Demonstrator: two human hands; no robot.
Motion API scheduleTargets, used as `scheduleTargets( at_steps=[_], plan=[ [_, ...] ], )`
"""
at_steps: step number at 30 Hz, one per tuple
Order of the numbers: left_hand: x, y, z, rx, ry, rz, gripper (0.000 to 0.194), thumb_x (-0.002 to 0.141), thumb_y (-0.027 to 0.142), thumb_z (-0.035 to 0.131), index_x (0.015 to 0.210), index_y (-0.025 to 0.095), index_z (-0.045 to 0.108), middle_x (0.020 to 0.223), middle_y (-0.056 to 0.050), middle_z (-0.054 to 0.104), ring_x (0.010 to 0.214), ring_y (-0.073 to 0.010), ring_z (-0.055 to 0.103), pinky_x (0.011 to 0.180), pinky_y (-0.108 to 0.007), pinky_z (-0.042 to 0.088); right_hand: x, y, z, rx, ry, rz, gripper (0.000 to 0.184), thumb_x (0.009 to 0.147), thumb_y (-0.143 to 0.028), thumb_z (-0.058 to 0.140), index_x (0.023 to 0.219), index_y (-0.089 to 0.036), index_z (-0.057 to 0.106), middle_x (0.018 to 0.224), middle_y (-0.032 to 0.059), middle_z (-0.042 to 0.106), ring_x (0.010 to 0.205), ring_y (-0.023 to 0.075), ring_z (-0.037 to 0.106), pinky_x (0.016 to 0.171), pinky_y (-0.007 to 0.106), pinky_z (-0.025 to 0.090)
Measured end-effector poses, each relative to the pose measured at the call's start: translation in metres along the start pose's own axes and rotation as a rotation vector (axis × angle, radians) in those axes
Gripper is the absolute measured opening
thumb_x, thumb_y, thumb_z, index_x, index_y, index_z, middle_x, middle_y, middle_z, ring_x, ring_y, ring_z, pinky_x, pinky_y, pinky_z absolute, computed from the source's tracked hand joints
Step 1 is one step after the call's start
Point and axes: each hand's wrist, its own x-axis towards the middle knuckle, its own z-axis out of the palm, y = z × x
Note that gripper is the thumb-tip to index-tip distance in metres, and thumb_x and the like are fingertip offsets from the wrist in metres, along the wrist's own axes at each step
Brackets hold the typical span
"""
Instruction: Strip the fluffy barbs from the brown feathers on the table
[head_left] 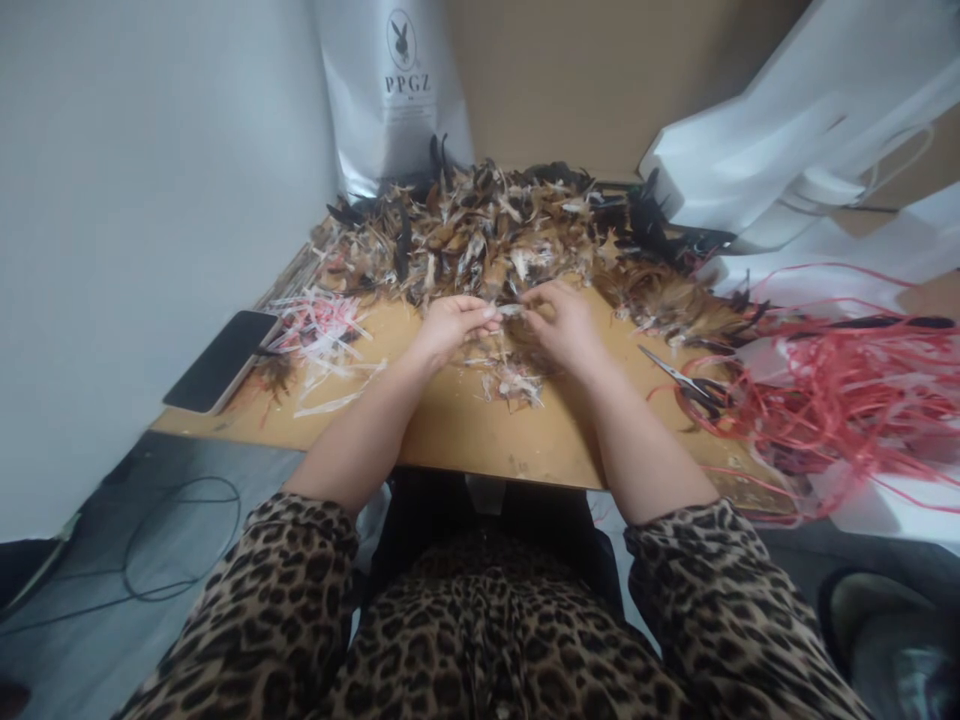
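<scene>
My left hand (456, 326) and my right hand (564, 325) meet over the middle of the table, fingers pinched. A small pale feather (512, 310) stretches between their fingertips, its details blurred. Just behind both hands spreads a large heap of brown, white and black feathers (480, 225). Below the hands, a little clump of feather scraps (516, 385) lies on the wooden tabletop (495, 445).
Pink and white strips (319, 325) lie left, beside a phone (221, 362). To the right are scissors (684, 380), a bundle of brown feathers (686, 305) and tangled red string (870, 390). A printed white bag (397, 100) stands behind the heap.
</scene>
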Motion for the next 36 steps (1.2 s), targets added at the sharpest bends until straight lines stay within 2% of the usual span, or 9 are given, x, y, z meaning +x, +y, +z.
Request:
scheduleTargets(
  at_steps=[2, 4, 8, 11, 16, 22, 29, 36],
  plan=[
    [0.003, 0.001, -0.002, -0.103, 0.040, 0.023, 0.006, 0.076, 0.013, 0.070, 0.075, 0.009, 0.066, 0.075, -0.005, 0.071, 0.062, -0.0044, 0.063, 0.060, -0.013, 0.049, 0.002, 0.003, 0.004, 0.209, 0.139, 0.129, 0.027, 0.075, -0.027, 0.062, 0.100, -0.018, 0.063, 0.103, 0.0083, 0.064, 0.087, 0.0197, 0.057, 0.081, 0.036, 0.044],
    [0.004, 0.004, -0.003, -0.177, 0.087, 0.049, 0.004, 0.078, 0.012, 0.068, 0.076, 0.010, 0.066, 0.077, -0.004, 0.071, 0.063, -0.0029, 0.063, 0.061, -0.011, 0.048, 0.003, 0.003, 0.008, 0.441, 0.193, 0.273, 0.034, 0.070, -0.033, 0.067, 0.101, -0.019, 0.062, 0.099, 0.0058, 0.064, 0.078, 0.0158, 0.057, 0.074, 0.032, 0.046],
    [0.003, 0.007, -0.001, -0.244, 0.089, 0.071, 0.004, 0.080, 0.010, 0.066, 0.076, 0.011, 0.066, 0.077, -0.002, 0.071, 0.063, -0.0017, 0.062, 0.060, -0.010, 0.047, 0.001, -0.012, 0.017, 0.812, 0.076, 0.493, 0.035, 0.061, -0.043, 0.075, 0.082, -0.018, 0.062, 0.071, -0.0011, 0.061, 0.060, 0.0100, 0.050, 0.061, 0.026, 0.043],
    [0.000, 0.006, 0.002, -0.238, 0.043, 0.067, 0.004, 0.078, 0.011, 0.068, 0.075, 0.010, 0.066, 0.076, -0.003, 0.070, 0.062, -0.0022, 0.063, 0.060, -0.011, 0.048, -0.003, -0.025, 0.025, 0.920, 0.026, 0.563, 0.040, 0.056, -0.047, 0.078, 0.076, -0.019, 0.061, 0.065, -0.0029, 0.059, 0.056, 0.0081, 0.047, 0.056, 0.023, 0.039],
    [-0.002, 0.003, 0.005, -0.164, 0.005, 0.009, 0.009, 0.074, 0.014, 0.073, 0.075, 0.009, 0.065, 0.073, -0.003, 0.070, 0.060, -0.0034, 0.063, 0.059, -0.012, 0.049, -0.004, -0.031, 0.034, 0.927, 0.076, 0.555, 0.043, 0.057, -0.053, 0.076, 0.076, -0.020, 0.057, 0.072, -0.0016, 0.063, 0.062, 0.0091, 0.053, 0.058, 0.023, 0.041],
    [-0.002, 0.000, 0.002, -0.155, -0.078, -0.032, 0.010, 0.074, 0.013, 0.073, 0.078, 0.008, 0.065, 0.073, -0.006, 0.071, 0.063, -0.0073, 0.067, 0.058, -0.014, 0.050, -0.004, -0.027, 0.032, 0.942, 0.087, 0.524, 0.039, 0.058, -0.050, 0.076, 0.069, -0.020, 0.054, 0.068, -0.0026, 0.060, 0.058, 0.0084, 0.049, 0.054, 0.022, 0.039],
    [-0.002, 0.002, 0.001, -0.186, -0.033, -0.107, 0.007, 0.077, 0.012, 0.070, 0.080, 0.008, 0.064, 0.074, -0.006, 0.072, 0.059, -0.0075, 0.067, 0.050, -0.013, 0.047, -0.004, -0.024, 0.027, 0.848, 0.076, 0.466, 0.036, 0.060, -0.050, 0.074, 0.066, -0.020, 0.055, 0.065, -0.0025, 0.057, 0.059, 0.0093, 0.047, 0.055, 0.023, 0.039],
    [-0.002, 0.001, 0.001, -0.131, -0.078, -0.119, 0.009, 0.076, 0.014, 0.071, 0.082, 0.008, 0.068, 0.076, -0.007, 0.072, 0.057, -0.0066, 0.066, 0.048, -0.012, 0.046, -0.004, -0.023, 0.030, 0.868, 0.034, 0.448, 0.035, 0.060, -0.048, 0.074, 0.068, -0.021, 0.054, 0.066, -0.0020, 0.058, 0.060, 0.0105, 0.049, 0.055, 0.024, 0.039]
  ],
)
